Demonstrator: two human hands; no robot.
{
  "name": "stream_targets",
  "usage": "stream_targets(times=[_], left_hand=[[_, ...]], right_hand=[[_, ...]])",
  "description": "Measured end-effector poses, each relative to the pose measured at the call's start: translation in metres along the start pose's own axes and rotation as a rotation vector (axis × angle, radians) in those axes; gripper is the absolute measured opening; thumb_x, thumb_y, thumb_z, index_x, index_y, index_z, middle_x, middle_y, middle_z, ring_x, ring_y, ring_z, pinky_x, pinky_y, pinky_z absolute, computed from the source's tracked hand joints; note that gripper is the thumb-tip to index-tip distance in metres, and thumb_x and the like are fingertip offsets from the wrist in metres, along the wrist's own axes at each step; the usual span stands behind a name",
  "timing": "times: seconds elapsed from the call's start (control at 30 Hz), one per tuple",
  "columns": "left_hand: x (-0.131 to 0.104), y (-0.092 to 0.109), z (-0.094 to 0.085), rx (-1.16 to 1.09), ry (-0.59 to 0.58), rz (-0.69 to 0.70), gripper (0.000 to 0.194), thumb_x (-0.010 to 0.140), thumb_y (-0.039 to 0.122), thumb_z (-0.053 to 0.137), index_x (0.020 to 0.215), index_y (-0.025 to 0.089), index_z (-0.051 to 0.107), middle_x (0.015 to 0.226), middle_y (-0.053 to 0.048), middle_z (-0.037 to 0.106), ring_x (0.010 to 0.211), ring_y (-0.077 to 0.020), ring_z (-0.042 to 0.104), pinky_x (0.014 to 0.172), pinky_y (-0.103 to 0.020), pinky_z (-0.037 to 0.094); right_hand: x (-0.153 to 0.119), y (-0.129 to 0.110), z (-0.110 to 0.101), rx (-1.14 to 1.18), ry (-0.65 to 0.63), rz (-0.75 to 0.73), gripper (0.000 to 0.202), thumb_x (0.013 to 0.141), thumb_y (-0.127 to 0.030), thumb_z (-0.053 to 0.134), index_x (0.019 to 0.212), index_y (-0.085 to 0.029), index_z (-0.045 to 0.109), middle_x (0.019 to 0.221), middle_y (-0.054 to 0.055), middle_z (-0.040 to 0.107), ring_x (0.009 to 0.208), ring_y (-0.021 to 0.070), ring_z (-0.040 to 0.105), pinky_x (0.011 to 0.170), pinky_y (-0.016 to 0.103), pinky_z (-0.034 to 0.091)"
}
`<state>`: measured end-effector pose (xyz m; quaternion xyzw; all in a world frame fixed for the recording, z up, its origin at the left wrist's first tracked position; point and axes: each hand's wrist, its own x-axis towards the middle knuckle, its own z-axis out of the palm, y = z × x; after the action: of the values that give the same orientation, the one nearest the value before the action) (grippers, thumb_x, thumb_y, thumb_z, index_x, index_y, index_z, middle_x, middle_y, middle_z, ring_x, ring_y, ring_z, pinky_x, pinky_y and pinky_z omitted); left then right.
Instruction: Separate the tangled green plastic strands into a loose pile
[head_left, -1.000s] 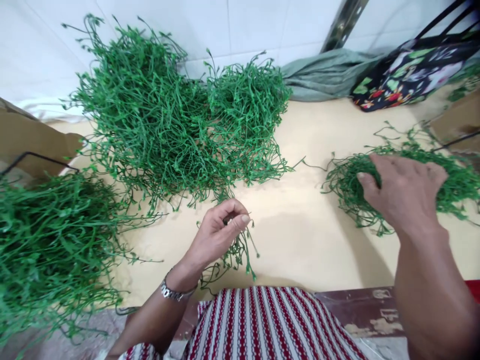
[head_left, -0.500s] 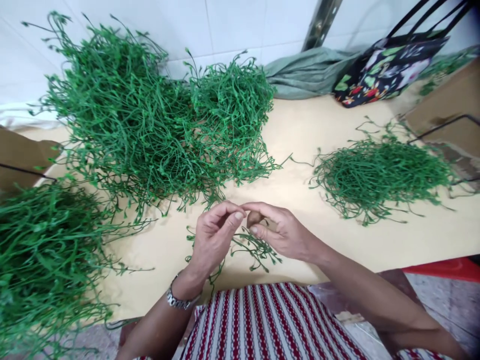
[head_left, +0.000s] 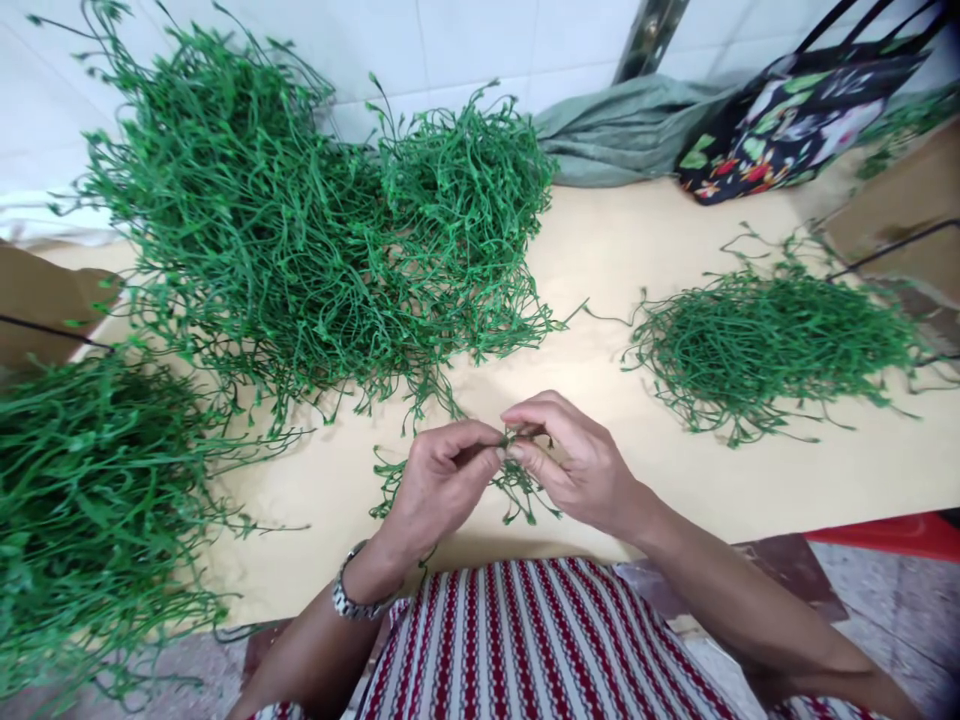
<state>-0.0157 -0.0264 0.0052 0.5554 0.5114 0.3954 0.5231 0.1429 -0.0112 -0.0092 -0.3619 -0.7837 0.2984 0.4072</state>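
Observation:
My left hand, with a metal watch at its wrist, pinches thumb and forefinger together low over the near middle of the table. My right hand is also closed in a pinch, and its fingertips meet the left ones. A short bit of green flowering chive stem shows between the fingertips; most of it is hidden. Under and behind the hands lie a few loose chive stems with small buds. A large heap of these stems stands beyond my left hand.
A smaller chive pile lies to the right, another heap at the near left. Cardboard boxes stand at both sides. Along the tiled wall are a grey-green cloth and a floral bag. The pale table ends near my body.
Both hands have shifted slightly right, and the right thumb has closed against its forefinger. A green stem now shows between the fingertips. The view has tilted slightly; the heaps look the same.

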Motion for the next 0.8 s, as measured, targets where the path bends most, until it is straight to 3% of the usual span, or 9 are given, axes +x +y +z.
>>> stream_targets(times=[0.2,0.33,0.5,0.7,0.8], left_hand=[[0.001,0.001,-0.001,0.086,0.004,0.106,0.012,0.074,0.010,0.052,0.065,0.014,0.059,0.062,0.002,0.048,0.058,-0.0087,0.043,0.054,-0.020,0.034],[0.000,-0.001,-0.004,0.028,-0.033,0.077,0.011,0.075,0.011,0.051,0.066,0.015,0.056,0.062,0.003,0.044,0.057,-0.0076,0.039,0.052,-0.019,0.032],[-0.001,-0.001,-0.003,-0.017,-0.042,0.052,0.006,0.076,0.017,0.054,0.072,0.015,0.057,0.065,0.003,0.045,0.057,-0.0078,0.038,0.052,-0.020,0.031],[0.002,0.002,-0.001,-0.037,-0.085,-0.019,0.027,0.078,0.031,0.057,0.058,0.014,0.048,0.054,0.005,0.033,0.051,-0.0070,0.029,0.047,-0.021,0.024],[0.002,-0.002,-0.008,-0.112,-0.207,-0.053,0.033,0.076,0.035,0.059,0.055,0.014,0.046,0.053,0.005,0.033,0.051,-0.0070,0.028,0.048,-0.021,0.022]], right_hand=[[-0.003,-0.004,0.000,-0.017,-0.085,0.074,0.022,0.088,-0.014,0.043,0.109,-0.013,0.049,0.079,0.005,0.059,0.071,0.0120,0.058,0.066,0.025,0.049],[-0.003,-0.006,0.002,0.001,-0.071,0.125,0.028,0.088,-0.015,0.042,0.115,-0.013,0.045,0.075,0.003,0.057,0.069,0.0118,0.056,0.064,0.025,0.048],[-0.002,-0.007,0.006,0.012,-0.069,0.163,0.013,0.088,-0.015,0.041,0.096,-0.014,0.051,0.079,0.004,0.058,0.070,0.0114,0.055,0.064,0.023,0.046],[-0.003,-0.006,0.009,-0.348,-0.058,-0.100,0.022,0.085,-0.007,0.032,0.075,-0.014,0.051,0.065,0.004,0.048,0.061,0.0137,0.044,0.057,0.026,0.039],[0.000,-0.005,0.001,-0.356,-0.178,-0.216,0.026,0.082,-0.004,0.029,0.065,-0.017,0.044,0.059,0.000,0.041,0.054,0.0116,0.035,0.051,0.024,0.032]])
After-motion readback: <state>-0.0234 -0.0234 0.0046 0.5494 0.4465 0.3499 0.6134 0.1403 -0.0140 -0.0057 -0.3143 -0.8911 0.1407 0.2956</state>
